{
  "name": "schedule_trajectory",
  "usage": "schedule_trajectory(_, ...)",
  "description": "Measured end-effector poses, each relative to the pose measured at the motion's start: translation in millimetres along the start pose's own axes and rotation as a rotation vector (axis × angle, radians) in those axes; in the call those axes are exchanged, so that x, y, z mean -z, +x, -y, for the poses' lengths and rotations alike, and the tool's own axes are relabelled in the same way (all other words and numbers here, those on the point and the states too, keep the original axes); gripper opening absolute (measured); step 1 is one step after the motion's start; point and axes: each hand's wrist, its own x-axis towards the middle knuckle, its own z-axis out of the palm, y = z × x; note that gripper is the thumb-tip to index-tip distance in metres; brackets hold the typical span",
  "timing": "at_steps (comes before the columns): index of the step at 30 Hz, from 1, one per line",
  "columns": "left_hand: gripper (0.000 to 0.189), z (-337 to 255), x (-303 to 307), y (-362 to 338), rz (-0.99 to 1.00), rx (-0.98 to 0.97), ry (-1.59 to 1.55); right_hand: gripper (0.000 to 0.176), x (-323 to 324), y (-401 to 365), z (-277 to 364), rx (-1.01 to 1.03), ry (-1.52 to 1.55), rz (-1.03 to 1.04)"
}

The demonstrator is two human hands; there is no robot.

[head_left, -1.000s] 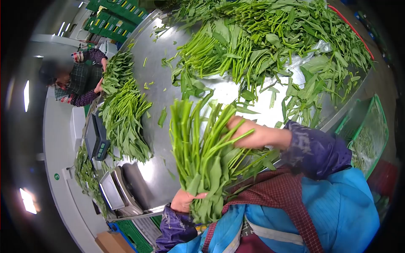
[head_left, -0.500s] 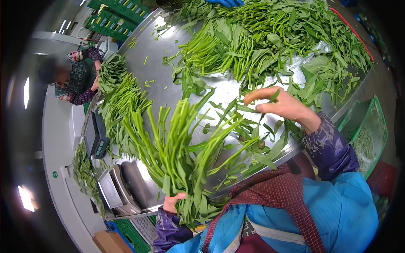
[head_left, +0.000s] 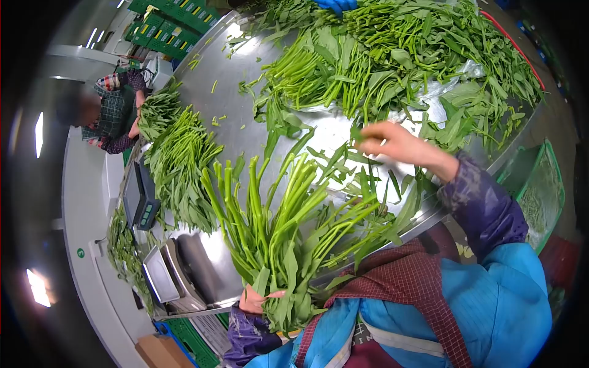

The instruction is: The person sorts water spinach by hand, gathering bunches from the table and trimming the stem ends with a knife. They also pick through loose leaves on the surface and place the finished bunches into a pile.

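My left hand [head_left: 253, 300], at the table's near edge, is wrapped round the leafy end of a bunch of water spinach [head_left: 270, 227]. Its cut stems fan out, pointing away from me over the table. To the right, above the metal table [head_left: 239, 132], my right hand [head_left: 399, 146] has its fingers curled together. A small blurred green leaf [head_left: 356, 133] shows at its fingertips. Loose leaves [head_left: 383, 184] and stray stems lie beneath that hand. Beyond it spreads a large heap of water spinach [head_left: 368, 67].
A co-worker [head_left: 110, 113] at the left handles greens beside a row of bunches [head_left: 181, 147]. A blue-gloved hand [head_left: 337, 5] reaches in at the far edge. Scales [head_left: 140, 193] and metal trays [head_left: 175, 276] stand left; a green crate [head_left: 540, 190] stands right.
My right hand has moved slightly left, its fingers coming closer together. The bunch in my left hand has shifted a little to the right and its stems have swung lower.
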Motion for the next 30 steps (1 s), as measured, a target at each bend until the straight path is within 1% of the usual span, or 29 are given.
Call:
schedule_trajectory(1, 0.058, 0.6, 0.2, 1.1, 0.004, -0.001, 0.002, 0.038, -15.2, -4.9, 6.6, 0.119, 0.097, 0.089)
schedule_trajectory(2, 0.054, -1.2, -1.7, 2.5, 0.063, -0.089, 0.061, 0.049, -35.3, -4.0, -1.6, 0.054, 0.069, 0.170)
schedule_trajectory(3, 0.051, -3.2, -3.0, 3.8, 0.120, -0.177, 0.122, 0.057, -40.0, -7.3, 13.9, 0.031, 0.027, 0.348)
schedule_trajectory(4, 0.051, -2.0, -3.9, 3.6, 0.124, -0.185, 0.098, 0.053, -33.7, -5.1, 43.9, -0.016, -0.062, 0.602)
schedule_trajectory(6, 0.050, -1.5, -4.1, 4.7, 0.099, -0.112, -0.069, 0.047, -38.6, -7.4, 18.5, 0.048, 0.137, 0.433)
schedule_trajectory(8, 0.050, -4.0, -5.6, 5.8, 0.084, -0.073, -0.202, 0.038, -12.2, -6.1, 14.7, -0.156, 0.294, 0.318)
schedule_trajectory(10, 0.050, -4.7, -7.3, 8.0, 0.090, -0.072, -0.282, 0.034, 6.5, 0.0, -7.7, -0.289, 0.189, 0.092)
schedule_trajectory(11, 0.050, -1.6, -7.5, 7.6, 0.095, -0.072, -0.303, 0.034, 6.7, 0.5, -11.9, -0.288, 0.184, 0.091)
schedule_trajectory(13, 0.050, -1.3, -7.2, 9.6, 0.116, -0.076, -0.350, 0.033, 7.9, -1.1, -7.6, -0.312, 0.319, 0.145)
schedule_trajectory(14, 0.050, -0.8, -6.5, 10.9, 0.132, -0.077, -0.374, 0.039, -6.8, -2.6, -0.9, -0.299, 0.275, 0.184)
schedule_trajectory(15, 0.050, 1.7, -5.0, 11.2, 0.153, -0.084, -0.402, 0.052, -18.0, -7.5, 17.8, -0.223, 0.262, 0.239)
schedule_trajectory(16, 0.050, 4.9, -3.0, 11.5, 0.196, -0.099, -0.435, 0.065, -36.2, 1.2, 15.2, -0.247, 0.245, 0.365)
schedule_trajectory(17, 0.050, 10.2, -0.7, 10.1, 0.259, -0.122, -0.482, 0.070, -46.8, -1.5, 20.3, -0.263, 0.357, 0.441)
schedule_trajectory(18, 0.050, 13.9, 2.4, 8.1, 0.362, -0.160, -0.530, 0.063, -64.0, 3.2, 11.4, -0.326, 0.468, 0.491)
schedule_trajectory(19, 0.054, 6.9, -18.0, 1.5, 0.136, -0.041, -0.364, 0.049, -66.4, 2.5, 16.6, -0.259, 0.588, 0.492)
schedule_trajectory(20, 0.057, -23.1, -30.7, -4.5, 0.052, 0.119, -0.491, 0.025, -65.3, -7.0, 48.3, -0.385, 0.659, 0.137)
schedule_trajectory(21, 0.057, -19.7, -26.3, -5.7, -0.006, 0.057, -0.513, 0.010, -59.7, 0.0, 31.3, -0.481, 0.884, 0.101)
schedule_trajectory(22, 0.055, -9.6, -17.4, -2.4, 0.088, -0.081, -0.395, 0.004, -51.1, 8.5, 19.1, -0.456, 0.911, -0.027)
schedule_trajectory(23, 0.053, 0.8, -8.6, 3.2, 0.185, -0.205, -0.265, 0.004, -30.0, 8.1, 10.5, -0.404, 0.993, -0.085)
schedule_trajectory(24, 0.051, -10.4, -11.0, 5.4, 0.296, -0.322, -0.123, 0.006, -15.6, 4.0, 8.9, -0.342, 0.867, -0.151)
schedule_trajectory(25, 0.056, -21.2, -14.3, -6.5, 0.130, -0.337, 0.141, 0.011, -5.9, -4.2, -12.5, -0.278, 0.699, -0.088)
schedule_trajectory(26, 0.055, -21.6, -12.5, -7.8, 0.081, -0.329, 0.144, 0.028, -5.6, -9.6, -31.4, -0.354, 0.523, 0.071)
schedule_trajectory(27, 0.056, -22.6, -10.8, -6.8, 0.077, -0.232, 0.054, 0.035, -7.1, -27.2, 4.9, -0.358, 0.566, 0.242)
schedule_trajectory(28, 0.057, -13.2, -5.3, -5.3, 0.086, -0.154, -0.123, 0.053, -13.3, -35.5, 14.3, -0.252, 0.528, 0.509)
schedule_trajectory(29, 0.059, -16.0, -6.6, -2.4, 0.062, -0.026, -0.338, 0.069, -29.6, -37.9, -11.4, -0.164, 0.673, 0.721)
schedule_trajectory(30, 0.060, -3.9, 0.3, 9.8, 0.164, -0.035, -0.524, 0.079, -50.8, -38.4, -24.6, 0.060, 0.426, 0.755)
